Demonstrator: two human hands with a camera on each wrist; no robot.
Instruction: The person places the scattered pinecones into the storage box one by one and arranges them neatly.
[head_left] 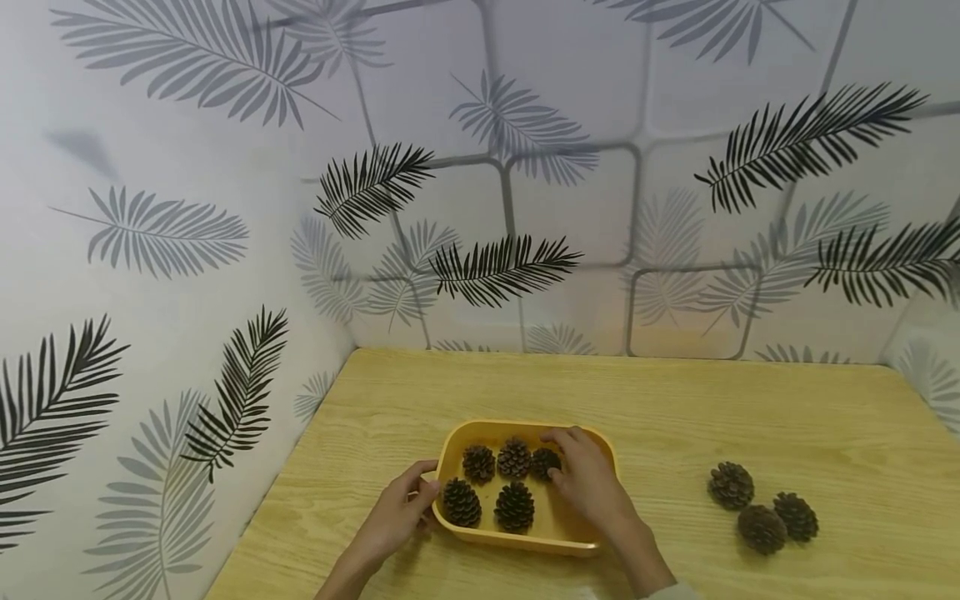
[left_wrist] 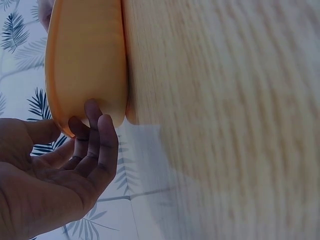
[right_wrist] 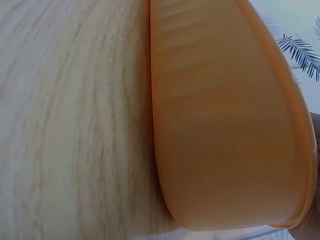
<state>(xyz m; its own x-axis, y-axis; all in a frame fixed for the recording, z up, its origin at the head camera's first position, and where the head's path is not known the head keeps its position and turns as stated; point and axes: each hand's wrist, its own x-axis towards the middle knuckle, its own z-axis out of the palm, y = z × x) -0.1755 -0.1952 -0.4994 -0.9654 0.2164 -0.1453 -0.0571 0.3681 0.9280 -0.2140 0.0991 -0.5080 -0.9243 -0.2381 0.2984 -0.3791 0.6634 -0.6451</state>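
Note:
A yellow-orange plastic tray (head_left: 555, 546) lies on the table with several brown pine cones in it. My left hand (head_left: 401, 508) grips its left end; in the left wrist view the thumb is at the rim and the left hand's fingers (left_wrist: 107, 140) bend against the outer wall. Inside the tray, at the back right, my right hand (head_left: 592, 483) pinches a pine cone (head_left: 544, 463) between thumb and fingers. Beside that cone, in the back row, are a middle cone (head_left: 513, 457) and a left cone (head_left: 478, 463). The right wrist view mostly shows the tray's outer wall (right_wrist: 225, 115), hiding the fingertips.
Three more pine cones lie close together on the table to the right: one at the back (head_left: 731, 485), one in front (head_left: 762, 529) and one at the right (head_left: 797, 517). The wood-grain table (head_left: 600, 387) meets a leaf-patterned wall (head_left: 570, 208) behind and at the left.

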